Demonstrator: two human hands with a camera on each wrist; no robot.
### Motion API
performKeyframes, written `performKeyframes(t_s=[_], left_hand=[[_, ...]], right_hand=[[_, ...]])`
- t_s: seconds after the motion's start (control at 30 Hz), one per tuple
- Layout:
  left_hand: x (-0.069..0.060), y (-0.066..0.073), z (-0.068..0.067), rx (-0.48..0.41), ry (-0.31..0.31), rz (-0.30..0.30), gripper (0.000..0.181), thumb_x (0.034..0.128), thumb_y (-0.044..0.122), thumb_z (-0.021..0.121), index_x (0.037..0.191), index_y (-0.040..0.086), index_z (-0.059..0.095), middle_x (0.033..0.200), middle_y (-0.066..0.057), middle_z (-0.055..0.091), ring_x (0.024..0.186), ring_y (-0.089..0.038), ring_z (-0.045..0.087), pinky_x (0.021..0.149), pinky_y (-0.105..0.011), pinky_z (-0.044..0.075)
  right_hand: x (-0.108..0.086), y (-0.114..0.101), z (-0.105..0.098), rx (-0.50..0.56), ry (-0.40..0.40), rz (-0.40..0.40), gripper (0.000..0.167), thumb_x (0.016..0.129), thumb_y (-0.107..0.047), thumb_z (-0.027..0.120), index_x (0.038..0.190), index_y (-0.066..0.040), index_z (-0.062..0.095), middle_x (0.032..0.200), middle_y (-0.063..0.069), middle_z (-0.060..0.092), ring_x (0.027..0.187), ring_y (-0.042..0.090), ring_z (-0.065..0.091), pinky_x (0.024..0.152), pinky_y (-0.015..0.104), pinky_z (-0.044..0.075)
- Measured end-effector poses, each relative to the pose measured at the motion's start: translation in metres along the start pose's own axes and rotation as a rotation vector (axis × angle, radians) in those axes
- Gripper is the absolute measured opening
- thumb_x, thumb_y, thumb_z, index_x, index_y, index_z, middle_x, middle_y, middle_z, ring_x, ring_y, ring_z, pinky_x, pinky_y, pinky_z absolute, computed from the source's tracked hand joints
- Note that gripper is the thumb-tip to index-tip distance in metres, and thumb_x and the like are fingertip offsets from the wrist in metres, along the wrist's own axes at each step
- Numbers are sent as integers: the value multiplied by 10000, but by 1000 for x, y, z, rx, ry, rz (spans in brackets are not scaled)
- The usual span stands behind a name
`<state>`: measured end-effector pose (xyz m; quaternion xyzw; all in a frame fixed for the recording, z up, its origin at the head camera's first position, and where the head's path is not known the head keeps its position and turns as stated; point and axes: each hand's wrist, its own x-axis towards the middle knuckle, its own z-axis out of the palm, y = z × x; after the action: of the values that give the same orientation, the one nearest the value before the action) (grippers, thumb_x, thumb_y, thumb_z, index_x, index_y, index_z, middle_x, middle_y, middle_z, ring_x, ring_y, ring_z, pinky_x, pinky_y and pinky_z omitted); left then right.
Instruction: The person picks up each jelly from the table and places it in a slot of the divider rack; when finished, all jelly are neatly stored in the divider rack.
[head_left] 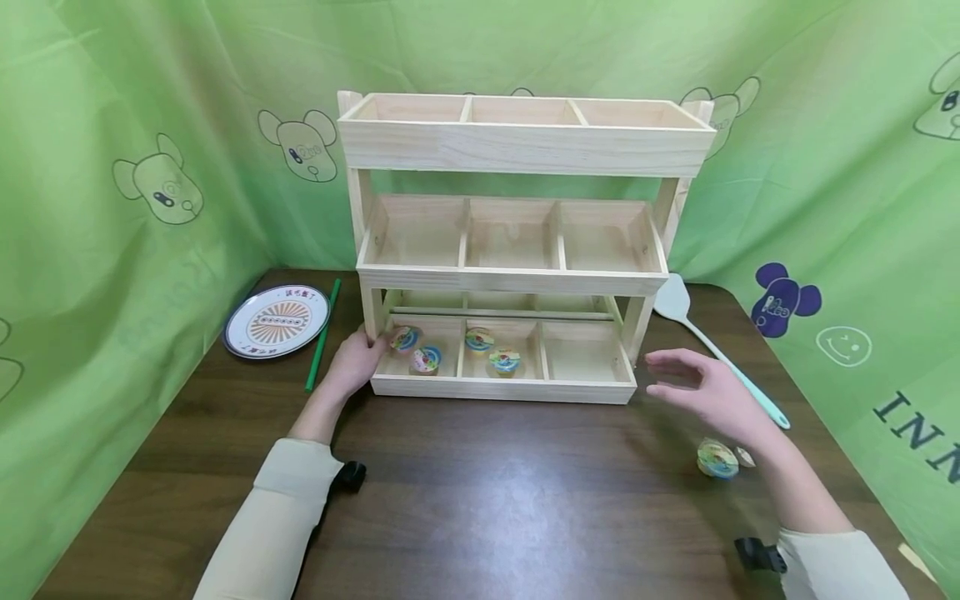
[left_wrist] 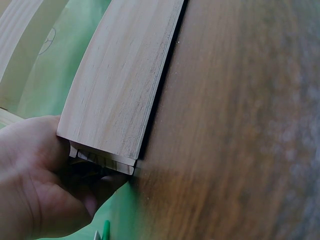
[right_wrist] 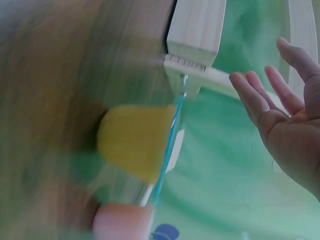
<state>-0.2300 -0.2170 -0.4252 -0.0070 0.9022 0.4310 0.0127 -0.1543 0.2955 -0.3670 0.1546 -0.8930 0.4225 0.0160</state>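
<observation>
A three-tier wooden rack [head_left: 502, 279] stands on the table, each tier split into three compartments. My left hand [head_left: 357, 363] holds the left end of its bottom tray [left_wrist: 112, 95], the thumb near the front corner and the fingers at the end, partly hidden. Two small jelly cups [head_left: 426, 360] sit in that tray's left compartment and two jelly cups [head_left: 504, 361] in the middle one. Just off the rack's right end, my right hand [head_left: 697, 387] is spread and holds nothing. Below it stand a yellow jelly cup [right_wrist: 135, 142] and a pink jelly cup [right_wrist: 122, 222], the latter mostly behind the wrist in the head view.
A white spatula with a pale turquoise handle [head_left: 738, 375] lies right of the rack. To the left are a round patterned plate [head_left: 277, 322] and a green stick [head_left: 322, 337]. Green printed cloth [head_left: 187, 83] hangs behind and along both sides of the wooden table [head_left: 465, 483].
</observation>
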Motion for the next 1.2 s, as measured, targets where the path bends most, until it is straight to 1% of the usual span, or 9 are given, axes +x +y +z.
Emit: performKeyframes(t_s=[0.13,0.2,0.37,0.47,0.6,0.7,0.97,1.07,1.2], left_hand=[[0,0,-2,1,1,-3,575,1066,319,435,1447,-108,383,1273,-337,590,1123,-400,599,943,-546,485],[0,1,-3,5,3,-6,576,1065,323,436,1437,-114,390,1253,-333,599,1101,-392,603,931,-543,490],[-1,1,-3,10,3,-3,578,1066,324,435,1438,-116,387,1257,-331,597,1100,-383,599,929,-543,489],[-2,1,-3,11,7,-3,576,1064,323,436,1442,-109,390,1258,-330,599,1094,-377,600,927,-540,490],[-1,0,-3,21,11,2,570,1065,325,426,1436,-106,402,1230,-326,615,1047,-361,613,897,-530,504],[0,-1,-2,25,11,6,566,1066,328,423,1430,-106,409,1211,-322,623,1024,-353,616,881,-524,508],[0,-1,-1,23,9,4,551,1069,335,422,1420,-90,430,1196,-304,633,997,-335,609,860,-508,508],[1,-2,0,30,14,5,546,1071,343,424,1401,-92,445,1175,-295,641,984,-330,612,854,-504,511],[2,-2,1,37,16,9,540,1072,348,421,1377,-95,459,1139,-283,652,962,-328,615,837,-499,514]], right_hand=[[-9,6,-5,-25,25,13,431,908,-176,784,1289,-36,640,1260,172,661,1048,-18,633,812,145,499],[-13,9,-7,-27,29,25,434,907,-176,785,1292,-37,640,1270,192,654,1032,-33,635,804,148,503],[-24,14,-12,-62,41,49,429,907,-210,788,1286,-66,647,1286,208,641,1011,-11,655,788,142,499],[-29,18,-14,-75,45,49,425,906,-215,789,1284,-78,651,1275,120,661,1004,7,666,792,136,490],[-36,24,-18,-63,49,48,435,902,-192,792,1293,-71,646,1233,-103,661,1005,-8,661,813,115,471],[-42,28,-20,-65,58,50,444,900,-179,792,1301,-65,641,1206,-213,633,1000,-29,653,820,99,459],[-56,36,-32,-54,71,68,472,888,-153,801,1307,-26,625,1212,-223,626,994,-22,657,809,101,470],[-62,39,-39,-61,70,94,485,891,-173,800,1321,-41,620,1223,-225,626,1001,-25,653,821,83,453],[-70,47,-47,-52,74,122,505,894,-170,796,1334,-18,600,1198,-262,619,999,-48,642,808,85,460]])
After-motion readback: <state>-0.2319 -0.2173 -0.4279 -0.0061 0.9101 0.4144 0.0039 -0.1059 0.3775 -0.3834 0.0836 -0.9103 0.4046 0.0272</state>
